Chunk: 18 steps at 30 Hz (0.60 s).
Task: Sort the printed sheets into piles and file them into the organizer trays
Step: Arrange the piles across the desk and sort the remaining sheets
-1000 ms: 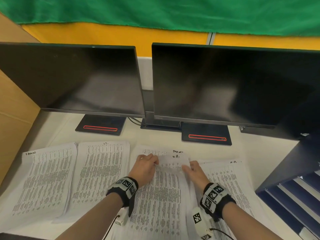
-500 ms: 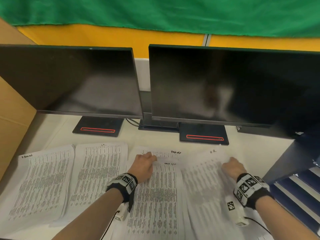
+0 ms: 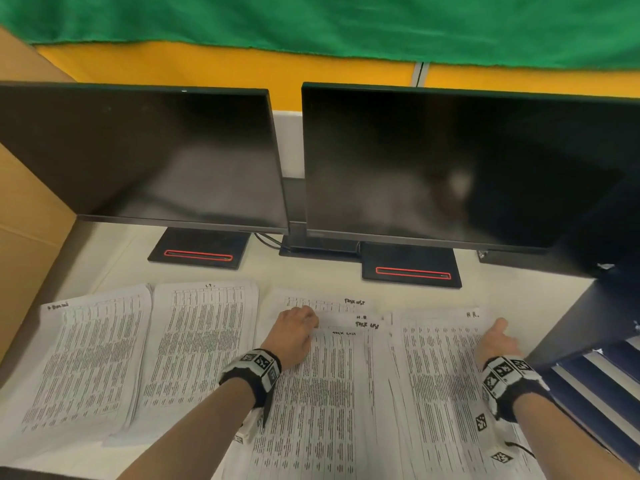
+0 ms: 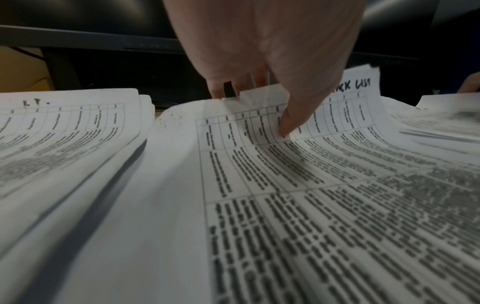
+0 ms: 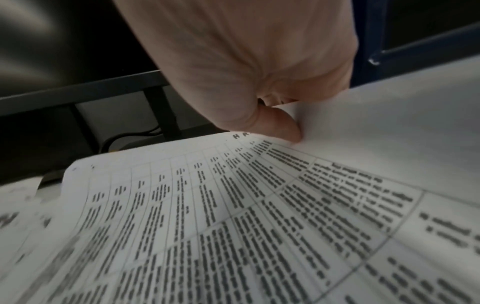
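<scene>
Lower centre of the frame, the left hand [image 3: 298,332] pinches the top edge of a Task List sheet [image 3: 311,403]; lower right, the right hand [image 3: 497,344] grips an H.R. sheet [image 3: 440,375] on the tabletop [image 3: 311,271].

White sheets [image 3: 194,344] with black print; navy trays [image 3: 595,382].

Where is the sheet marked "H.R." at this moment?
In the head view the H.R. sheet lies on the desk's right side, beside the blue organizer trays, its right edge pinched by the right hand; the right wrist view shows the thumb on top.
</scene>
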Each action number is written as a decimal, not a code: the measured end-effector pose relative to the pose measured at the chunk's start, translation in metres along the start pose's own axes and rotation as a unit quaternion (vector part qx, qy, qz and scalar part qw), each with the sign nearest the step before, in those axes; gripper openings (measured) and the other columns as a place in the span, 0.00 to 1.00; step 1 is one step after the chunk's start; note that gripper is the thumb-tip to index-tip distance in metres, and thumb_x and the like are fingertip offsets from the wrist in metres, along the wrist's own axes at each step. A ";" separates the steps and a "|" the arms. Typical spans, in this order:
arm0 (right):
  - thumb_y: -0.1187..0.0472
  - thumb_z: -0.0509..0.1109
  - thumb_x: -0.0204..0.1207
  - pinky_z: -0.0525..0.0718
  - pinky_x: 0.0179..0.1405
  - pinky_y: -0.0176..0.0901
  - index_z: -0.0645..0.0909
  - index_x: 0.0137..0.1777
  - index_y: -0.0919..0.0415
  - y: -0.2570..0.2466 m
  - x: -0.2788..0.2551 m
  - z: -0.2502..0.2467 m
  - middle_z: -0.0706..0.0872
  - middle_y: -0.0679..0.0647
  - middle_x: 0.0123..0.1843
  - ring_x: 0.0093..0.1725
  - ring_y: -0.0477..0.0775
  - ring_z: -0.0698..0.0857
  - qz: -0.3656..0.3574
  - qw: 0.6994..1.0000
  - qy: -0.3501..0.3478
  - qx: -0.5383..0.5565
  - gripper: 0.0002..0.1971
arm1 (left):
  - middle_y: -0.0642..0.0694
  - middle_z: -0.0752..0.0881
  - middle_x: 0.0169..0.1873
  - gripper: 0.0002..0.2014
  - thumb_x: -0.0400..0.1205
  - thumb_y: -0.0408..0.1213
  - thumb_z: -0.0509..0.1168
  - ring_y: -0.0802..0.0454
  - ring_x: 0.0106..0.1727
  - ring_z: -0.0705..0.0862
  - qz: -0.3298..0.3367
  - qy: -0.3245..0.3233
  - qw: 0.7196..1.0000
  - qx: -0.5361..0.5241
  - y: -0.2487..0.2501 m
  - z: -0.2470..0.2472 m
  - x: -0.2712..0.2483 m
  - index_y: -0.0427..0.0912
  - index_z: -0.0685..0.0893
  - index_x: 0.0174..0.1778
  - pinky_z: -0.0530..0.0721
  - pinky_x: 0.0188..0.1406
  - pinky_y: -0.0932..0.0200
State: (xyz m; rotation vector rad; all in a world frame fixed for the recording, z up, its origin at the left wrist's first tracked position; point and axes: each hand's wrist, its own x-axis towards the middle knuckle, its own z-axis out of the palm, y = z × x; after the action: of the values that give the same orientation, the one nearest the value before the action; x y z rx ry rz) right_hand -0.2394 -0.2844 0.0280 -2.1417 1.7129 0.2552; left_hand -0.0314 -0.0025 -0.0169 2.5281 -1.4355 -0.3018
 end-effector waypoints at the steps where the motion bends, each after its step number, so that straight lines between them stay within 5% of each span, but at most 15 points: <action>1: 0.64 0.57 0.81 0.79 0.61 0.61 0.52 0.76 0.63 -0.001 -0.001 0.000 0.70 0.72 0.68 0.64 0.72 0.76 -0.007 1.000 0.010 -0.025 0.26 | 0.48 0.78 0.58 0.10 0.80 0.32 0.57 0.50 0.58 0.75 0.000 0.004 1.000 -0.004 0.000 -0.001 0.000 0.43 0.79 0.54 0.75 0.64 0.52; 4: 0.58 0.61 0.77 0.70 0.72 0.65 0.45 0.82 0.55 -0.013 -0.010 0.002 0.64 0.65 0.76 0.76 0.65 0.65 -0.132 0.974 0.088 -0.163 0.38 | 0.49 0.80 0.49 0.06 0.78 0.30 0.60 0.52 0.49 0.76 0.007 0.026 1.000 -0.014 0.001 -0.003 0.000 0.43 0.79 0.46 0.79 0.52 0.55; 6: 0.58 0.64 0.76 0.65 0.75 0.63 0.60 0.80 0.53 -0.029 -0.022 0.011 0.68 0.62 0.76 0.77 0.61 0.65 -0.283 0.944 0.121 -0.116 0.32 | 0.49 0.80 0.46 0.04 0.79 0.30 0.61 0.54 0.45 0.73 0.010 0.033 0.999 -0.023 0.001 -0.003 -0.001 0.43 0.79 0.43 0.77 0.47 0.59; 9: 0.53 0.66 0.76 0.58 0.78 0.61 0.79 0.63 0.47 -0.053 -0.045 0.034 0.71 0.53 0.71 0.75 0.55 0.65 -0.435 0.894 0.067 -0.082 0.16 | 0.50 0.79 0.45 0.03 0.80 0.32 0.60 0.56 0.45 0.70 0.012 0.039 0.998 -0.037 0.001 -0.005 -0.004 0.44 0.78 0.42 0.72 0.46 0.64; 18: 0.47 0.67 0.76 0.43 0.77 0.62 0.87 0.46 0.45 -0.087 -0.067 0.062 0.74 0.45 0.60 0.67 0.50 0.67 -0.461 0.887 -0.001 -0.025 0.08 | 0.50 0.80 0.45 0.05 0.79 0.31 0.59 0.54 0.46 0.76 0.012 0.030 0.997 -0.072 0.009 -0.010 -0.003 0.44 0.79 0.45 0.77 0.50 0.61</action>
State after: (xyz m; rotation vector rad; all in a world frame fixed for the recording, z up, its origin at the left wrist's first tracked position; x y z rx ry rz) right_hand -0.1650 -0.1832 0.0127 -2.6998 0.5245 0.0235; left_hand -0.0374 -0.0031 -0.0048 2.3830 -1.3694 -0.3111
